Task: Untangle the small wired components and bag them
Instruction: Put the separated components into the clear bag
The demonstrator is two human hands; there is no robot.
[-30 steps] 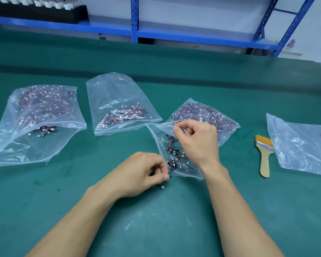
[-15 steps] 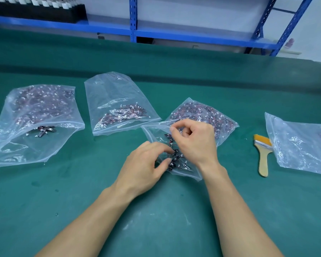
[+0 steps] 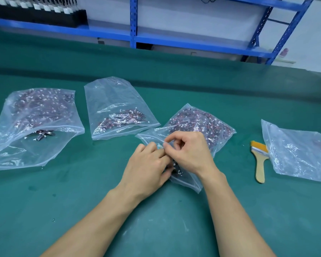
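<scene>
Item 1: small bag [image 3: 186,181], clear plastic, lying on the green desk [image 3: 82,201] before me. My right hand [image 3: 191,153] pinches its upper rim with thumb and forefinger. My left hand [image 3: 146,167] has its fingers [image 3: 150,147] curled at the bag's mouth; whether they grip anything I cannot tell.
Item 2: wired components [image 3: 176,168], dark, inside that bag between my hands.
Item 3: fuller bag [image 3: 202,121], touching behind.
Item 4: brush [image 3: 259,160], to the right, apart.
</scene>
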